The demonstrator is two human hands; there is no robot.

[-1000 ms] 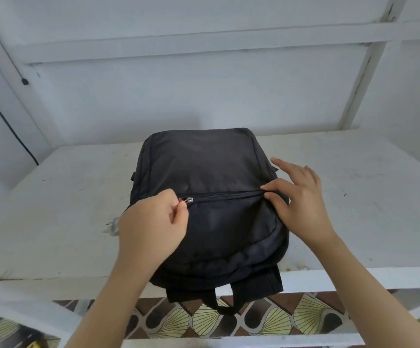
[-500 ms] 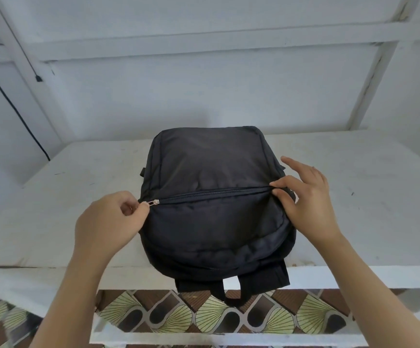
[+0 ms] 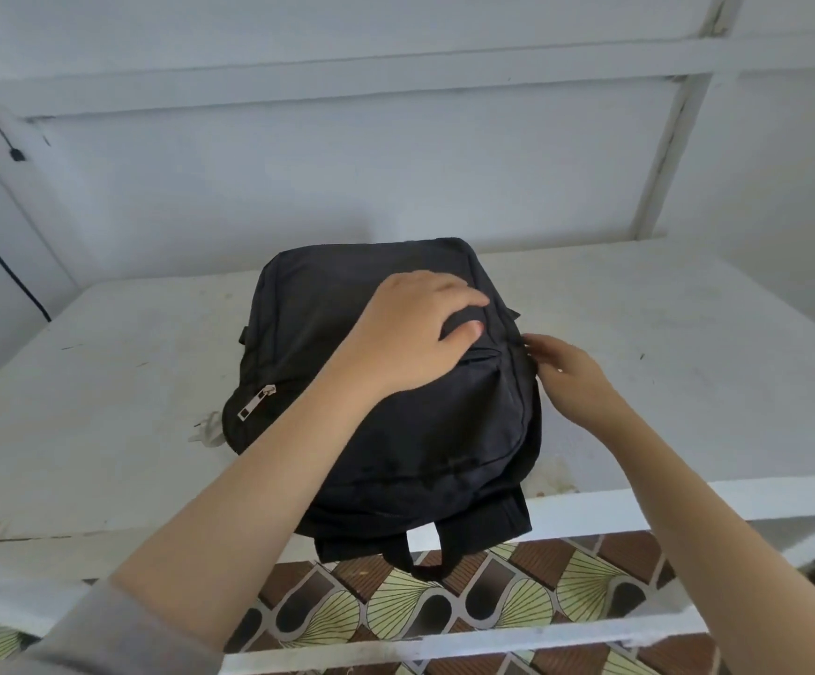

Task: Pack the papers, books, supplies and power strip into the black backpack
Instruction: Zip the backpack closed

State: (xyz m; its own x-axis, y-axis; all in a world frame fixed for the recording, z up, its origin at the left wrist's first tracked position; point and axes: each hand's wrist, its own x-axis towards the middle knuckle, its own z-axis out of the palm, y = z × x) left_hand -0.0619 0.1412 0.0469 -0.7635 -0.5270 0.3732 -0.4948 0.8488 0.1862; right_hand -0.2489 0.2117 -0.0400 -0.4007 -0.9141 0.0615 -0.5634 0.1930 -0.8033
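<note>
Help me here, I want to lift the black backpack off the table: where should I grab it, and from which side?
Probably the carry loop at the top of the black backpack. The bag lies flat with that end toward you, and the loop hangs free past the front edge of the table, so come from the near side and hook fingers through from below.

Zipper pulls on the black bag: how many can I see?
1. A silver zipper pull hangs on the left side of the backpack. More may hide under the left hand or by the right hand.
</note>
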